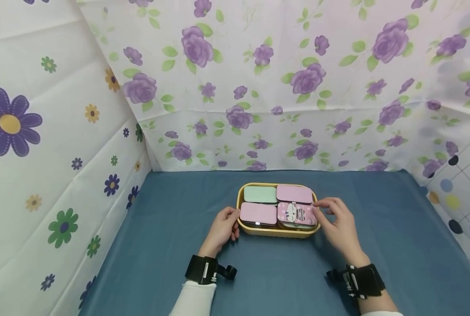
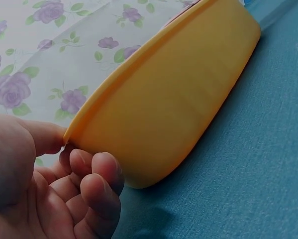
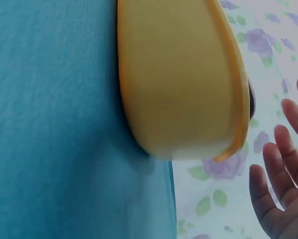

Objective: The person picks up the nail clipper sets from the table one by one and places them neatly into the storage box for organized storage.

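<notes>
A yellow oval plastic basket [image 1: 276, 234] stands on the blue cloth and holds several small tins. A green tin [image 1: 260, 194] and a pink tin [image 1: 294, 194] lie at its back. In front are a plain pink tin [image 1: 258, 213] on the left and a pink cartoon-printed tin [image 1: 308, 214] on the right. My left hand [image 1: 222, 229] pinches the basket's left rim between thumb and fingers; the left wrist view shows the yellow wall [image 2: 163, 94] beside them. My right hand [image 1: 339, 226] is at the right end, its fingers spread and apart from the rim in the right wrist view.
Blue cloth [image 1: 171, 259] covers the table. A white sheet with purple roses [image 1: 239, 117] hangs behind it. Flower-print cloth [image 1: 64, 227] stands on the left and dotted cloth [image 1: 466, 193] on the right. Black straps [image 1: 363, 281] with small cameras sit on both wrists.
</notes>
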Available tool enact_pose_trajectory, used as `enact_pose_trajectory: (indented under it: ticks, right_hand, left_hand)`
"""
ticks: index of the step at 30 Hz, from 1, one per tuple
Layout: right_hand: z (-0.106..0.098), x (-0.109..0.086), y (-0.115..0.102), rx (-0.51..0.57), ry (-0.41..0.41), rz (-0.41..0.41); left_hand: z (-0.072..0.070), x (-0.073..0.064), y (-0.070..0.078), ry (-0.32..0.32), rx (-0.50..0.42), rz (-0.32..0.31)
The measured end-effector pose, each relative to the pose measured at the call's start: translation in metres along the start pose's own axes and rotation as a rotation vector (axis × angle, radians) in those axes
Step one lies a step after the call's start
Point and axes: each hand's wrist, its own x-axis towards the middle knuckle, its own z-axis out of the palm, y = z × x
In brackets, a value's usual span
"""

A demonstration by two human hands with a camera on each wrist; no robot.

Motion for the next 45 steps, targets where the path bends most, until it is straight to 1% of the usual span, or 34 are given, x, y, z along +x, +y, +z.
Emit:
enact_pose_trajectory:
  ticks: [2, 4, 6, 9, 12, 14, 19, 24, 29, 34, 41, 45]
  right_hand:
    - [-0.002, -0.002, 0.003, 0.026, 0.031, 0.021]
    - [-0.005, -0.005, 0.008, 0.044, 0.049, 0.057]
    - [-0.008, -0.007, 0.012, 0.055, 0.063, 0.076]
    - [-0.014, -0.008, 0.016, 0.057, 0.097, 0.079]
    - [-0.02, -0.004, 0.015, 0.06, 0.144, 0.062]
    - [-0.023, -0.002, 0.014, 0.063, 0.157, 0.061]
    - [-0.028, -0.001, 0.011, 0.058, 0.156, 0.068]
    - [-0.033, 0.0, 0.01, 0.045, 0.158, 0.066]
    - [-0.033, 0.001, 0.011, 0.047, 0.161, 0.06]
    - [-0.03, 0.001, 0.01, 0.055, 0.152, 0.056]
    - [-0.026, -0.005, 0.013, 0.046, 0.149, 0.095]
    - [-0.028, -0.003, 0.014, 0.037, 0.138, 0.113]
  left_hand:
    - [0.0, 0.001, 0.0, -0.003, 0.002, 0.005]
    - [0.0, 0.002, -0.002, -0.006, 0.001, 0.008]
    - [0.001, 0.001, -0.004, -0.01, 0.004, 0.007]
    - [0.001, 0.002, -0.007, -0.014, 0.005, 0.008]
    - [0.0, 0.004, -0.005, -0.015, 0.007, 0.009]
    - [-0.001, 0.005, -0.004, -0.01, 0.008, 0.012]
    - [-0.002, 0.006, -0.004, 0.0, 0.012, 0.011]
    - [0.001, 0.008, -0.003, -0.005, 0.007, 0.013]
    - [0.003, 0.011, -0.002, -0.006, 0.004, 0.018]
    - [0.0, 0.01, -0.002, -0.004, 0.008, 0.022]
    - [-0.005, 0.005, -0.004, -0.011, 0.008, 0.019]
    - [-0.006, 0.004, -0.004, -0.014, 0.002, 0.021]
